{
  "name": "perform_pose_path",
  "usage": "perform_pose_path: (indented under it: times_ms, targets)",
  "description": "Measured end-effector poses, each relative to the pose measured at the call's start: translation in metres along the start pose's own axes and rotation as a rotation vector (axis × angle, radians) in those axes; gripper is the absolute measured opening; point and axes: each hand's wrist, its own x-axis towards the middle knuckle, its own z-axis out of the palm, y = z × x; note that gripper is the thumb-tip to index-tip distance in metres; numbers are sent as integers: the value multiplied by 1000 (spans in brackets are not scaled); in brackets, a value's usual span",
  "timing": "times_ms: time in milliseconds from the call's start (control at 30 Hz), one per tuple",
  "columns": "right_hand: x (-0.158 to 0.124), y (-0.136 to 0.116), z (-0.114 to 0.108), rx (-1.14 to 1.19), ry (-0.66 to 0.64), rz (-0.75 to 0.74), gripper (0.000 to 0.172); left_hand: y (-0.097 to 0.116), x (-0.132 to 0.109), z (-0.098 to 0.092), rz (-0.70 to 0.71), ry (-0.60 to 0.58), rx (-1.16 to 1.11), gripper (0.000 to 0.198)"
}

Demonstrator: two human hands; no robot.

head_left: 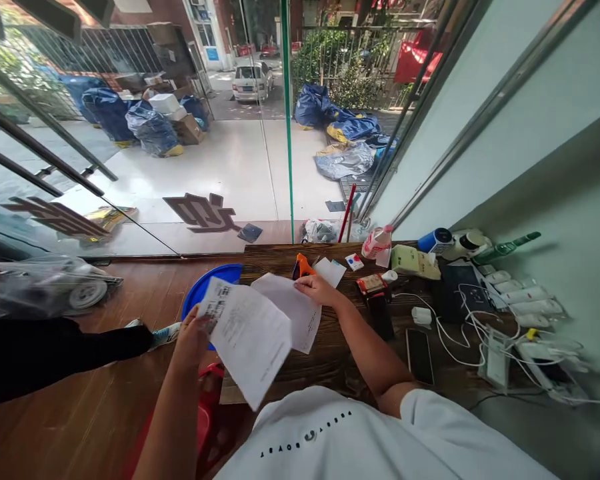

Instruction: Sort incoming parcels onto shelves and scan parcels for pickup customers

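1. Head view: your left hand (194, 333) pinches the printed sheet (253, 340) at its left edge, beside a dense block of dark print. The sheet is tilted, with its lowest corner toward your white shirt (325, 437).
2. Your right hand (317, 291) pinches the second sheet (301, 317) by its upper right edge, thumb and fingers together. The printed sheet overlaps this one's left part.
3. Both sheets are held up above the left part of the wooden counter (337, 363); the printed sheet reaches out past the left edge.
4. Near the counter's far edge, just beyond your right hand, you have an orange-and-black item (305, 266), loose white paper (331, 271) and a small white box (354, 262) with red and blue marks.
5. Farther right along that edge stand a pink-labelled bottle (377, 245) and a blue container (435, 241); a green bottle (507, 248) leans at the far right corner.
6. To the right of your right forearm, a dark phone (420, 357) lies flat, with white cables (445, 340) between it and the right edge.
7. On the floor by the left edge sits a blue tub (195, 293), partly hidden by your left hand and the printed sheet; another person's shoe (166, 335) is beside it.
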Motion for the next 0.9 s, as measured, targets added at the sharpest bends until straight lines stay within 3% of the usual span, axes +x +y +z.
perform_pose_path:
  times_ms: [100,167,267,367,433,500,633,733,833,900]
  targets:
    - [8,-15,2,-9,-223,-51,41,-10,-5,35,-32,-169,240,29]
    - [13,-17,1,91,-278,-30,41,-21,-8,50,28,-234,373,30]
    - [12,-4,-8,330,-116,93,53,-37,-12,57,222,-121,478,36]
    - [-1,21,-14,655,72,224,74,-39,-14,53,295,-9,507,37]
    - [-14,35,-7,782,73,249,82,-33,-12,51,300,-8,520,37]
    - [-28,44,8,786,69,236,80,-22,-5,51,304,-59,558,33]
    - [-52,43,51,630,191,220,60,11,20,59,280,-163,641,35]
    - [-65,34,76,512,180,181,56,40,36,71,274,-285,700,38]
    - [-73,26,86,472,205,127,55,59,39,86,263,-366,663,41]
    - [-74,23,84,480,294,119,52,60,33,97,307,-334,585,39]
